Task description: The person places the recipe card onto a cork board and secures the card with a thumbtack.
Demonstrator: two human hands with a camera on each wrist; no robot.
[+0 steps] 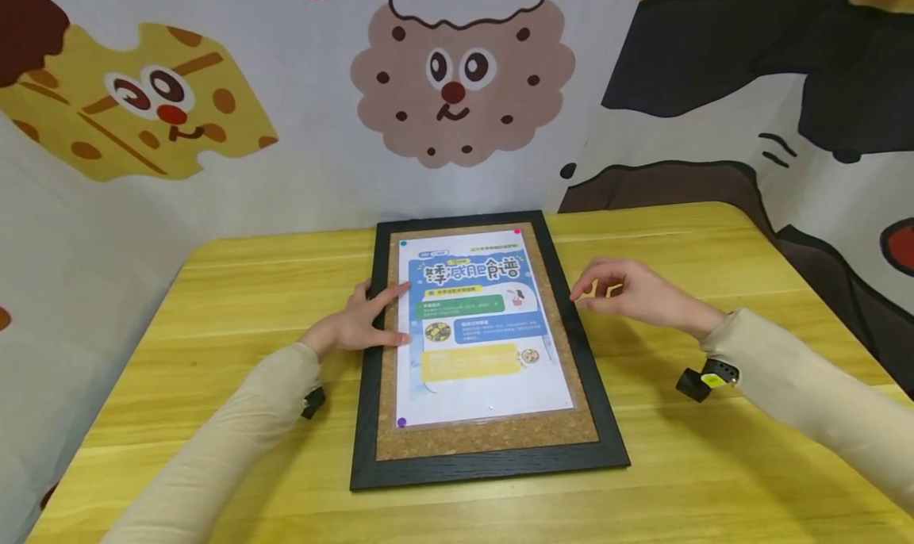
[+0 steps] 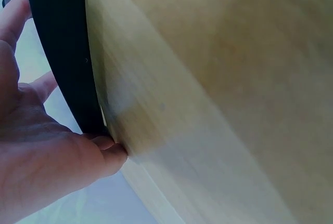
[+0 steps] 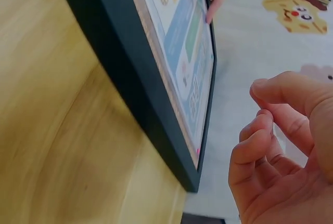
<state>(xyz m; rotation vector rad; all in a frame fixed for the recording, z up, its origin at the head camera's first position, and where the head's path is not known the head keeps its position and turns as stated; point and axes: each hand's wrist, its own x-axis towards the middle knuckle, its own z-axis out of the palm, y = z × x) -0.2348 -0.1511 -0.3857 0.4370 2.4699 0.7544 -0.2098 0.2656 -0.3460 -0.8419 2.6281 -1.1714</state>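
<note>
A black-framed cork board lies on the table. On it is a printed poster sheet in a clear cover, with coloured pushpins at three corners: teal, pink and purple. My left hand rests across the frame's left side, its thumb and forefinger spread onto the sheet. In the left wrist view, other fingertips bend at the frame's outer edge. My right hand hovers beside the frame's right side, thumb and forefinger tips close together. Whether something small sits between them is hidden.
The board stands on a yellow wood-grain table, its far edge near the wall. Behind hangs a white cloth printed with cartoon cheese and biscuit figures. Dark camera mounts are strapped at both wrists.
</note>
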